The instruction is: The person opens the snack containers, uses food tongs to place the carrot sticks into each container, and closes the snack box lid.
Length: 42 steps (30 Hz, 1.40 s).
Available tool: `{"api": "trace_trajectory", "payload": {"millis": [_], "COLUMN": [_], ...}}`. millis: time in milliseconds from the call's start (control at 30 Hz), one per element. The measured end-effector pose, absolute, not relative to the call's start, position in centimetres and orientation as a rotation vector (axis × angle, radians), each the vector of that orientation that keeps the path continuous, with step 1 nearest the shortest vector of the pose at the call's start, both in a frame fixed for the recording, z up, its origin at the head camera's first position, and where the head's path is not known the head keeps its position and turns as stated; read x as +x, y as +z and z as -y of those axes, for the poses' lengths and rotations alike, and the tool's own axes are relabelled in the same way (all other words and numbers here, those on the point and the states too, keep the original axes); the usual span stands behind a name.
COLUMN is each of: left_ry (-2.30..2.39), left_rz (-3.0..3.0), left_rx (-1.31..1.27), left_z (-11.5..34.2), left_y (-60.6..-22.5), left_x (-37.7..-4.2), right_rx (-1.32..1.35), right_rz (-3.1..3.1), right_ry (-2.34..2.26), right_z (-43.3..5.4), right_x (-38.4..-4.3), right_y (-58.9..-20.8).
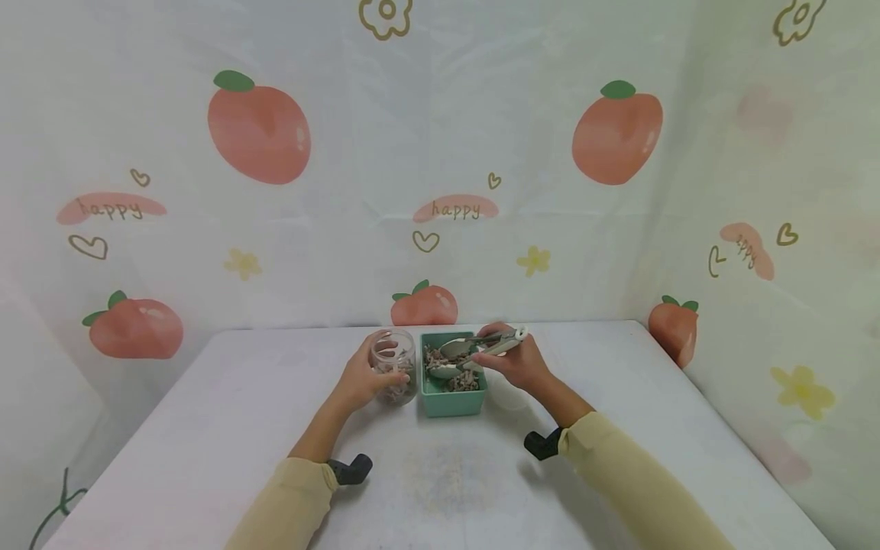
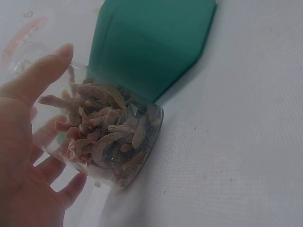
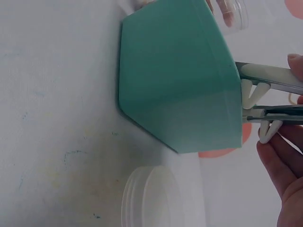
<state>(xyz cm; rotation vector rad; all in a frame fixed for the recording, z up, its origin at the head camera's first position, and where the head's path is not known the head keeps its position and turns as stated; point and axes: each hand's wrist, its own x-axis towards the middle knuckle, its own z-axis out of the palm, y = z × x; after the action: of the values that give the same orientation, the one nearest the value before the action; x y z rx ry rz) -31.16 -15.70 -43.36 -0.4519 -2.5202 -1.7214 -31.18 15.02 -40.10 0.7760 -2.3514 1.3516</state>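
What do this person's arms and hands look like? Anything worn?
The left sleeve and right sleeve are plain beige. At the cuffs sit a bent black left wrist device and a matching right wrist device. The left hand and right hand wear no gloves; no cables show.

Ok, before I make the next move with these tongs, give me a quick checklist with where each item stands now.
1. Jar steadied: ok, the left hand grips it beside the green box.
2. Jar mouth uncovered: ok, its top is open; a round lid lies on the table near the box.
3. Room in the jar: ok, the brown pieces leave space below the rim.
4. Tongs in grip: ok, the right hand holds them with their ends in the box.
5. Tong ends closed: not ok, they stand apart.
6. A piece caught between the ends: cannot tell.
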Motion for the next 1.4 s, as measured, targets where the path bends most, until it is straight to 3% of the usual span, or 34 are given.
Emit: {"api": "trace_trajectory", "payload": {"millis": [500,900,1133,1400], "left_ry": [-1.703,-1.690,-1.684,-1.706], "left_rz": [2.527,2.509,2.517,2.510], "left_rx": [-0.467,-0.479,-0.480,-0.487], "left_z": [15.5,15.8,15.8,15.8], "left_y": [-42.6,-43.4,-43.5,-43.4], "left_x": [-30.4,-30.9,-31.0,-31.0], "right_rx": [0.642,0.797,0.863,0.735], "right_rz": [2.308,2.201,2.287,2.316], "right_ry": [1.436,1.654,1.471,1.511], "right_z": [-14.9,-15.0,-14.1,-14.1], "right_x": [-31.0,-30.2,-28.8,-31.1], "right_y": [-40.3,-39.6,-37.7,-39.9]}}
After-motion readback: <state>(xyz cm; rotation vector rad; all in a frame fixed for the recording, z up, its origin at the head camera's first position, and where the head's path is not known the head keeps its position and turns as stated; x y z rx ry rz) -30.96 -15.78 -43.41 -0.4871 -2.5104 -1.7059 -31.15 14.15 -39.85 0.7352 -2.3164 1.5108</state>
